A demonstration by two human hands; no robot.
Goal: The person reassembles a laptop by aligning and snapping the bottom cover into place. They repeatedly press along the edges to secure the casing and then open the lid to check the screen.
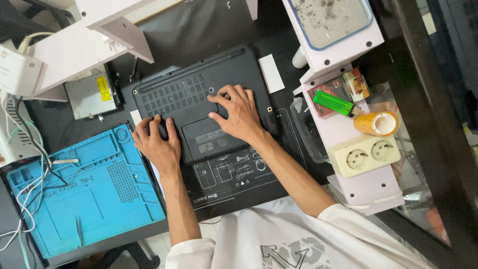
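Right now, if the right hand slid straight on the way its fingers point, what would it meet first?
The right hand lies flat on the upturned black laptop, fingers pointing up-left across its base. Sliding on, it would first cross the ventilation grille, then probably the laptop's far edge; nothing else shows in that line.

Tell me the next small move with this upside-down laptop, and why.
Probably press the bottom cover down along its edges. Both hands, left and right, already lie flat on the laptop's underside, holding no tool, and the tweezers sit untouched on the blue mat.

one laptop (199,99), one blue mat (79,194), one lighter (332,103), two hands (158,144)
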